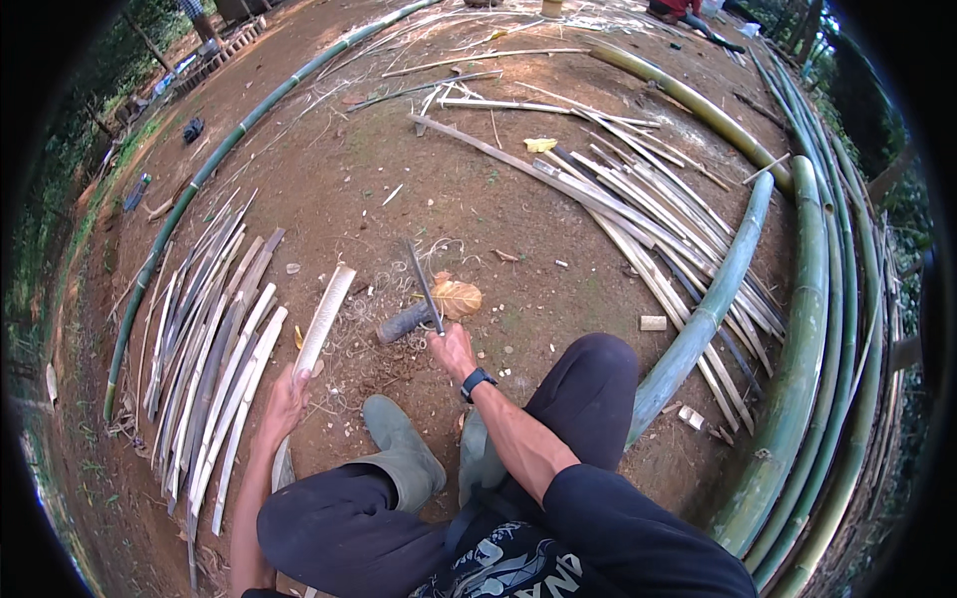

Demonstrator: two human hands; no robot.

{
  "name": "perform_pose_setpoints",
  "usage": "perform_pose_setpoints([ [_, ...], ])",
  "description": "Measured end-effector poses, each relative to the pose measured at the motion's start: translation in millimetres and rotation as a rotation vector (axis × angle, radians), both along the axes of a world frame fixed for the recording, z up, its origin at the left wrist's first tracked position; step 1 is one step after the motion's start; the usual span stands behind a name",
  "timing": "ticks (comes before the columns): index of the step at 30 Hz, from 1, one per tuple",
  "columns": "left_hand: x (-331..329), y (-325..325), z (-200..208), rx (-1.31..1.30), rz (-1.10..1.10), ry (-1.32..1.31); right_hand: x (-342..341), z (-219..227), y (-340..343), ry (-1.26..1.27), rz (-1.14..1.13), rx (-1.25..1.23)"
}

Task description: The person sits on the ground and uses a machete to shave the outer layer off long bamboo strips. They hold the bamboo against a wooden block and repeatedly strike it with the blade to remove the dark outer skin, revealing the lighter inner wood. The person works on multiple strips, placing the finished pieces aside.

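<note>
My left hand (286, 401) is closed around a pale split bamboo strip (326, 314), which slants up and away from my fingers. In my closed right hand (454, 354) is a long, narrow-bladed knife (424, 284), its blade angled up and to the left, apart from the strip. Just beyond that hand, a short dark cylindrical piece (403, 323), perhaps wood or bamboo, lies on the ground. Touching or close to the blade is a dry brown leaf (459, 298). Thin curled shavings (384, 374) are scattered between my hands.
Many split bamboo strips (214, 349) lie in a pile at left, and another strip pile (648, 199) spreads at right. A thick bluish-green bamboo pole (713, 304) lies near my right knee. Long green poles (807, 329) line the right side. A person (688, 12) is far off.
</note>
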State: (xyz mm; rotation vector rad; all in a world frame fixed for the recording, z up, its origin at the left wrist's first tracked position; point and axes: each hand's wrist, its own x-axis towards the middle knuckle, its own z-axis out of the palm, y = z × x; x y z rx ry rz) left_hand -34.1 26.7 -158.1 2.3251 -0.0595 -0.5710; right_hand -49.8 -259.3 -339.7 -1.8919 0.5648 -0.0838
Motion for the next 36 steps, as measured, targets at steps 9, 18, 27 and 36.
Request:
perform_pose_setpoints([
  [9, 3, 15, -156, 0.110, -0.123, -0.170, -13, 55, -20, 0.191, -0.039, 0.277],
  [18, -15, 25, -215, 0.120, 0.017, -0.065, -9, 71, -50, 0.150, -0.152, -0.025],
  [27, -13, 15, -207, 0.165, -0.033, -0.034, 16, 48, 15, 0.237, 0.276, -0.330],
  [36, -24, -3, -213, 0.360, -0.028, -0.072, 27, 48, 37, 0.150, 0.456, -0.390],
])
